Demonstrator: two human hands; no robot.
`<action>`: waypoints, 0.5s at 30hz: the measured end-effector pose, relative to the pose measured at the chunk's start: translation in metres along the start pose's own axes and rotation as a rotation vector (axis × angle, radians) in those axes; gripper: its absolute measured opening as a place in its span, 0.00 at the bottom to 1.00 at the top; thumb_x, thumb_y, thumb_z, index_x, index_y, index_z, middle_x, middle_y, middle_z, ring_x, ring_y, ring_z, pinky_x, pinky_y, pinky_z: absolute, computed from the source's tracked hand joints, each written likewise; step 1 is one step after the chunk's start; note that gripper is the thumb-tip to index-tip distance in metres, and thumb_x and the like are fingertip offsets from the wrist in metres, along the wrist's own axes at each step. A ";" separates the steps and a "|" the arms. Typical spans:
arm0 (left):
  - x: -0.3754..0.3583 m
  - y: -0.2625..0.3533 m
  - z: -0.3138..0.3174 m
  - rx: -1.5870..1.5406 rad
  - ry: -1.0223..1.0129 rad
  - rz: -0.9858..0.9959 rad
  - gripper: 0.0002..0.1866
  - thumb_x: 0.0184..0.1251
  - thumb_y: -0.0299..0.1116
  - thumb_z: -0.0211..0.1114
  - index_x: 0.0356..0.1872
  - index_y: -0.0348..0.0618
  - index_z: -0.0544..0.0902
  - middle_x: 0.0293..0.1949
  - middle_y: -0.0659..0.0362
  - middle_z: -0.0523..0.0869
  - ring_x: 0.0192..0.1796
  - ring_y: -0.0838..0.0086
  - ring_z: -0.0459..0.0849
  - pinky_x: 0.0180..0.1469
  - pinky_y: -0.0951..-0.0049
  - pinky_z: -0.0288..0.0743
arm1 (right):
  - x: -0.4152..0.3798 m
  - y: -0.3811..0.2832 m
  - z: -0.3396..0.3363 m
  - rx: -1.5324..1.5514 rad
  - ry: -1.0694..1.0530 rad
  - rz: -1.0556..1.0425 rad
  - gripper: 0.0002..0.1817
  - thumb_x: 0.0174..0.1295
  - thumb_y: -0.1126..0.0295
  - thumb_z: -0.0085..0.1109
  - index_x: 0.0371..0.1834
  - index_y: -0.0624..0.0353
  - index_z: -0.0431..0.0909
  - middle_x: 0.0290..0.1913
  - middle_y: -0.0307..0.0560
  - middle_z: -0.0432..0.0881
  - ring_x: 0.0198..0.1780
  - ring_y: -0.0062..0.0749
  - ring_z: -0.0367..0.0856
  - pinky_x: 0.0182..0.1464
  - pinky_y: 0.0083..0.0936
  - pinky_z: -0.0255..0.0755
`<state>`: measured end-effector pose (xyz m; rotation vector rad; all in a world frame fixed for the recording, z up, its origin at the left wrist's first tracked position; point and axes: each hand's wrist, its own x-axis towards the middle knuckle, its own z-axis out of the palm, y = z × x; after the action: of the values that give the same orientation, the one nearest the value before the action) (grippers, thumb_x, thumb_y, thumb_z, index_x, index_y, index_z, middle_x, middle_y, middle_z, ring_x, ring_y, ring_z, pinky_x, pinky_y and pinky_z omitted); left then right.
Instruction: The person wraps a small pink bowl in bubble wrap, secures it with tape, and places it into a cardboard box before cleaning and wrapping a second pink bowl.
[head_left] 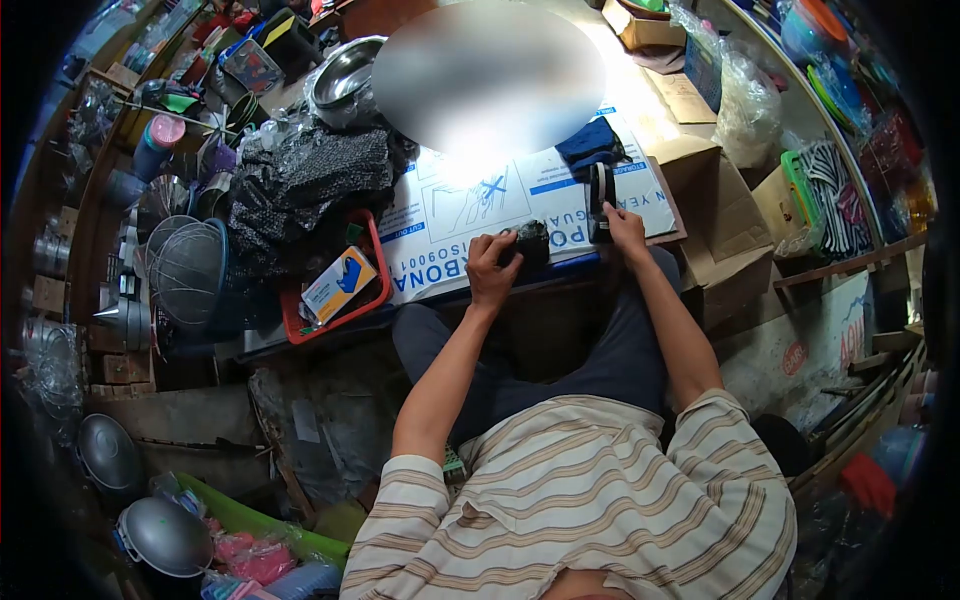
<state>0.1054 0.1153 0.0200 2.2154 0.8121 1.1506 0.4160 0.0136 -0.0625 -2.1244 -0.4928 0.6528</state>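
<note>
My left hand [494, 268] is closed on a dark, bunched object [531, 243] at the front edge of the table, which is covered by a white printed sheet [475, 215]. To the right, my right hand [627, 230] grips the lower end of a flat black strip [601, 195] with a pale stripe along it. The strip stretches away from me over the sheet. A dark blue cloth [591, 145] lies just beyond the strip. What the dark object is made of is too unclear to tell.
Left of the sheet stand a red basket [383, 292] with a yellow and white box [340, 286] and a black wrapped pile [300, 185]. A metal bowl [350, 72] sits farther back. An open cardboard box [715, 215] is at the right. A blurred patch hides the far middle.
</note>
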 end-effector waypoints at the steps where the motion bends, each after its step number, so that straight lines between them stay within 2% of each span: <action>1: 0.000 0.001 0.000 -0.001 0.003 0.006 0.25 0.52 0.20 0.81 0.56 0.45 0.94 0.47 0.55 0.92 0.52 0.60 0.87 0.58 0.62 0.82 | 0.004 0.000 0.004 0.188 -0.042 0.030 0.28 0.77 0.44 0.67 0.52 0.63 0.92 0.42 0.46 0.93 0.44 0.30 0.89 0.53 0.30 0.80; 2: 0.000 0.001 0.000 0.001 0.001 0.009 0.25 0.52 0.20 0.81 0.56 0.45 0.94 0.47 0.55 0.92 0.52 0.60 0.87 0.58 0.62 0.82 | 0.009 0.001 0.005 0.191 -0.041 0.031 0.28 0.77 0.44 0.67 0.52 0.63 0.92 0.42 0.46 0.93 0.44 0.30 0.89 0.53 0.30 0.80; 4: -0.003 0.001 0.000 0.002 -0.007 0.006 0.25 0.52 0.20 0.80 0.55 0.44 0.94 0.48 0.55 0.92 0.53 0.60 0.87 0.59 0.62 0.81 | 0.014 -0.001 0.004 0.338 -0.188 0.112 0.27 0.78 0.46 0.66 0.52 0.63 0.92 0.43 0.42 0.93 0.43 0.29 0.88 0.50 0.29 0.80; 9: -0.005 0.001 0.001 0.002 -0.007 -0.007 0.25 0.52 0.20 0.80 0.55 0.44 0.94 0.48 0.55 0.92 0.54 0.59 0.87 0.60 0.62 0.81 | 0.007 -0.005 0.002 0.194 -0.089 0.070 0.24 0.79 0.50 0.66 0.47 0.65 0.93 0.42 0.45 0.93 0.44 0.29 0.89 0.51 0.29 0.80; 11: -0.007 0.003 -0.001 -0.012 -0.013 -0.019 0.25 0.53 0.20 0.80 0.56 0.44 0.94 0.48 0.54 0.92 0.54 0.59 0.87 0.61 0.61 0.81 | -0.004 -0.013 -0.006 0.122 -0.070 0.086 0.23 0.74 0.46 0.66 0.47 0.55 0.97 0.47 0.55 0.95 0.54 0.47 0.92 0.60 0.41 0.80; 12: -0.006 0.004 -0.002 -0.012 -0.011 -0.013 0.25 0.53 0.20 0.80 0.56 0.43 0.94 0.48 0.54 0.92 0.55 0.59 0.87 0.61 0.61 0.81 | -0.010 -0.014 -0.007 0.122 -0.070 0.089 0.23 0.74 0.46 0.66 0.47 0.55 0.97 0.47 0.55 0.95 0.54 0.47 0.92 0.60 0.41 0.80; 14: -0.004 0.005 -0.002 -0.013 -0.008 -0.009 0.25 0.53 0.20 0.80 0.56 0.43 0.94 0.48 0.54 0.92 0.55 0.59 0.87 0.62 0.61 0.81 | -0.023 -0.016 -0.011 0.039 -0.055 0.051 0.23 0.78 0.52 0.65 0.48 0.64 0.94 0.43 0.48 0.94 0.46 0.36 0.90 0.53 0.35 0.80; 15: -0.005 0.005 -0.003 -0.012 -0.008 -0.012 0.25 0.53 0.20 0.80 0.56 0.43 0.94 0.48 0.54 0.92 0.55 0.59 0.87 0.62 0.61 0.81 | -0.031 -0.020 -0.015 0.036 -0.057 0.052 0.23 0.78 0.52 0.65 0.48 0.64 0.94 0.43 0.48 0.94 0.46 0.36 0.90 0.53 0.35 0.80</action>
<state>0.1024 0.1092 0.0219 2.2008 0.8118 1.1372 0.3981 -0.0011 -0.0301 -2.0953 -0.4542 0.7482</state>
